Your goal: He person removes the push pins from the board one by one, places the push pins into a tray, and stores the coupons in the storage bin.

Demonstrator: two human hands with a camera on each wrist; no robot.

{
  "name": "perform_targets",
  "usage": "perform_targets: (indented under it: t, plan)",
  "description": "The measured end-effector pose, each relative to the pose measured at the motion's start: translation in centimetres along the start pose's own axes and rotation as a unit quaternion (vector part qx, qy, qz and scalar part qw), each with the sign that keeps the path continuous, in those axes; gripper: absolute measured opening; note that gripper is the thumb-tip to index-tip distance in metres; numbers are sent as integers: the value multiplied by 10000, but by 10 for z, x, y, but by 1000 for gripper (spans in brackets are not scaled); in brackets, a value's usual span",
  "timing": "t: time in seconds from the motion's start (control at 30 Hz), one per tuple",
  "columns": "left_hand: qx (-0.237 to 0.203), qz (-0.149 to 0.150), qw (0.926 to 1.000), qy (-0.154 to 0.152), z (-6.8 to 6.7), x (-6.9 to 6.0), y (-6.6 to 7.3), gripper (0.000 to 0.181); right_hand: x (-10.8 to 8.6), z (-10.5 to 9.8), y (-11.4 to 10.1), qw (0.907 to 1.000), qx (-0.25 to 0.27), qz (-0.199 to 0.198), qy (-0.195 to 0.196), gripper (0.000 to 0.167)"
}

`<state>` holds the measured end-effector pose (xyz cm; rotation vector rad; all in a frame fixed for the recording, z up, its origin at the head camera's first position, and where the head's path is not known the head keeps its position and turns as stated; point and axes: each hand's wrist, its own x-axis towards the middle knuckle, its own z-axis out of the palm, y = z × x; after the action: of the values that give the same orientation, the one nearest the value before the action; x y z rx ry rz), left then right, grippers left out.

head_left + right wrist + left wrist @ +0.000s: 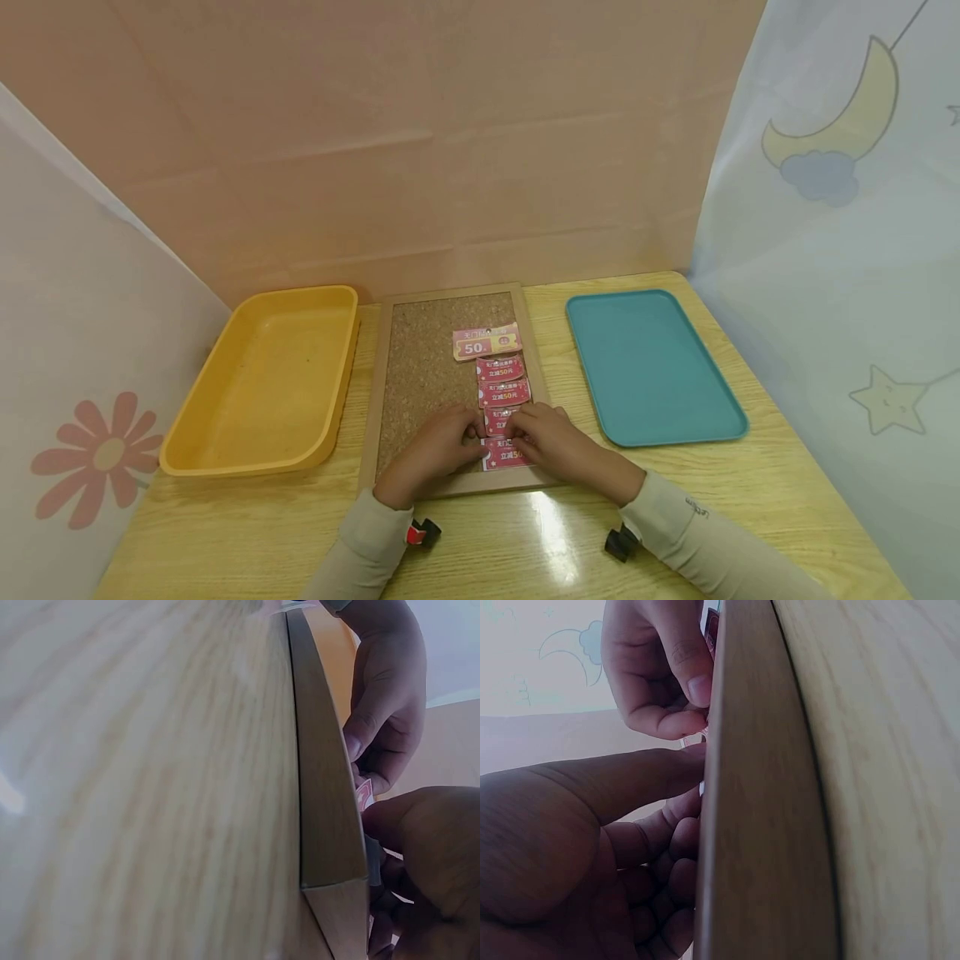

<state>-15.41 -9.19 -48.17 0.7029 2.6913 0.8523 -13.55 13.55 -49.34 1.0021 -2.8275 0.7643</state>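
Note:
A framed corkboard (pixel 427 358) lies on the table with several red paper coupons in a column along its right side. My left hand (pixel 442 442) is at the left end of the lower coupons, thumb and fingers pinching the edge of the second-lowest coupon (pixel 496 422). On the other end my right hand (pixel 551 437) pinches that same coupon with curled fingers. Its fingers partly cover the lowest coupon (pixel 498 455). In the right wrist view a red coupon corner (pixel 364 795) shows between the two hands. The board's frame hides the fingertips' exact contact.
A larger pink coupon (pixel 487 342) sits at the column's top, with two small coupons (pixel 500 369) below it. A yellow bin (pixel 337 400) stands left of the board and a flat teal tray (pixel 652 367) lies to the right. Cloth walls surround the table's back and sides.

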Motion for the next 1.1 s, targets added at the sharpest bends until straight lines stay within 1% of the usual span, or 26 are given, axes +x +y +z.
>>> perform_targets:
  t: [0.17, 0.37, 0.77, 0.93, 1.1]
  plan:
    - [39, 36, 10000, 22, 0, 0, -1, 18, 1, -1, 0, 9998, 63, 114, -127, 8]
    - [-36, -13, 10000, 13, 0, 0, -1, 18, 2, -3, 0, 9995, 125, 220, -214, 8]
    - [-39, -24, 10000, 50, 2, 2, -2, 13, 4, -6, -2, 9990, 192, 312, -266, 7]
    - [29, 41, 9999, 95, 1, 1, -1, 13, 4, -6, -1, 9984, 204, 389, -368, 5]
    - [55, 65, 9999, 134, 2, 2, -1, 14, 4, -7, -1, 9983, 240, 364, -385, 4]
